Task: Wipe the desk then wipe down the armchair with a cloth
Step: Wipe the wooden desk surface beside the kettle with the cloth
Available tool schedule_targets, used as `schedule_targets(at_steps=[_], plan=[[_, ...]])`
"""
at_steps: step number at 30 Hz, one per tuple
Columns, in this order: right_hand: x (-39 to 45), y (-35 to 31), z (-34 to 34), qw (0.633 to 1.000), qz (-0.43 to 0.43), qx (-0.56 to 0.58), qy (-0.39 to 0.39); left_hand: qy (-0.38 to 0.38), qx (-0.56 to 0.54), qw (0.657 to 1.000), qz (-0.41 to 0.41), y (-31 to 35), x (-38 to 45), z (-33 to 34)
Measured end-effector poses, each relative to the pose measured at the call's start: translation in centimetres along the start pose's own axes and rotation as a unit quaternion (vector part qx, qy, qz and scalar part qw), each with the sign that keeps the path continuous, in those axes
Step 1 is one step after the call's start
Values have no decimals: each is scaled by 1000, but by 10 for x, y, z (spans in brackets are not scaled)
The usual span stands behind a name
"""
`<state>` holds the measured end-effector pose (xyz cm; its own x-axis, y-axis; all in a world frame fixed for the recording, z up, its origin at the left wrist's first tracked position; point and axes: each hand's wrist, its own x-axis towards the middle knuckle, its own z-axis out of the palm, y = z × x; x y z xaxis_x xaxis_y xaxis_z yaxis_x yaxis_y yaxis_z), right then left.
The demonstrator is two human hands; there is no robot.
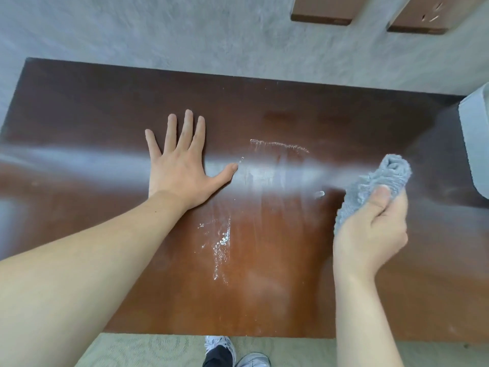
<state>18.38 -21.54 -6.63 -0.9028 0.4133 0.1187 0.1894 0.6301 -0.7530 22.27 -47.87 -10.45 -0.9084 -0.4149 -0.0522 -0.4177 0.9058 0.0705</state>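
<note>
Grey cloth [375, 189], one, in right hand [370, 234]; left hand [180, 165] flat on desk [79, 115].

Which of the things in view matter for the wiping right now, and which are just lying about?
Part of the job:
- desk, its top streaked with wet marks
- grey cloth, bunched in the right hand
- left hand, flat on the desk

Just lying about:
- white object at the desk's right edge
- two wooden pieces on the wall
</note>
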Motion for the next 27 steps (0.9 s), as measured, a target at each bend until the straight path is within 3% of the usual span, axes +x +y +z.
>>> schedule_targets(at_steps=[3,5,8,17,21,27], plan=[[19,0,30,977,-24,-184,-101,-5,4,1000,2,-1,1,0],[24,-1,48,960,-59,-240,-135,-10,5,1000,6,-1,1,0],[39,-11,67,952,-96,-246,-155,-18,14,1000,9,-1,3,0],[56,-65,131,883,-277,-231,-300,-32,21,999,15,-1,5,-2],[39,-65,128,837,-353,-199,-367,-24,9,1000,17,-2,5,-1],[-6,-43,90,774,-432,-251,-389,-10,-9,1000,8,-3,5,1]])
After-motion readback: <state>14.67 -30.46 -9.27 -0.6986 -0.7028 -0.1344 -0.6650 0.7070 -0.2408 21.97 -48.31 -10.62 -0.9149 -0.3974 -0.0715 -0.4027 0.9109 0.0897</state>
